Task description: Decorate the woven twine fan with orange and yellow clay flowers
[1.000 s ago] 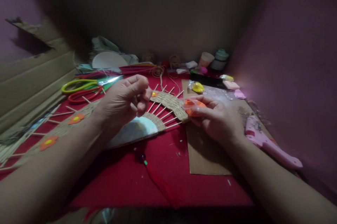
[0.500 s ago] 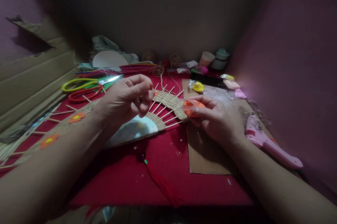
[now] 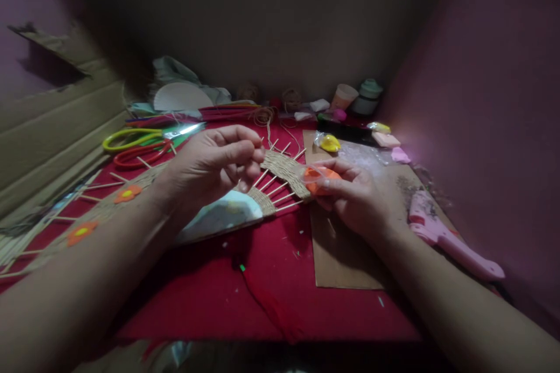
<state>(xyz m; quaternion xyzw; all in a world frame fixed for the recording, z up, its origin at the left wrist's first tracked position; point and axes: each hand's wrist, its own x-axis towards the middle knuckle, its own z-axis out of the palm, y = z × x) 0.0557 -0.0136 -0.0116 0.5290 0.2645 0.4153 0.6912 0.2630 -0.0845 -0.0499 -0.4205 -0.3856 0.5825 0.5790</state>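
A woven twine fan with wooden stick spokes (image 3: 286,173) lies on the red cloth (image 3: 262,256). My left hand (image 3: 214,166) hovers over the fan's woven band, fingers curled with thumb and fingertips pinched; whether something tiny sits in the pinch I cannot tell. My right hand (image 3: 354,195) holds an orange lump in clear plastic wrap (image 3: 321,177) at the fan's right end. Two orange flower shapes (image 3: 126,193) are stuck on the left part of the weave.
Yellow scissors (image 3: 131,139) and red scissors (image 3: 137,157) lie at the left. A brown card sheet (image 3: 345,262) lies under my right hand, with a yellow wrapped lump (image 3: 329,143) and pink blocks (image 3: 385,140) beyond. A pink tool (image 3: 450,241) lies right. Cups (image 3: 343,96) stand at the back.
My left hand has drifted right toward the fan's woven band and its fingers have uncurled a little. My right hand keeps the orange lump in place.
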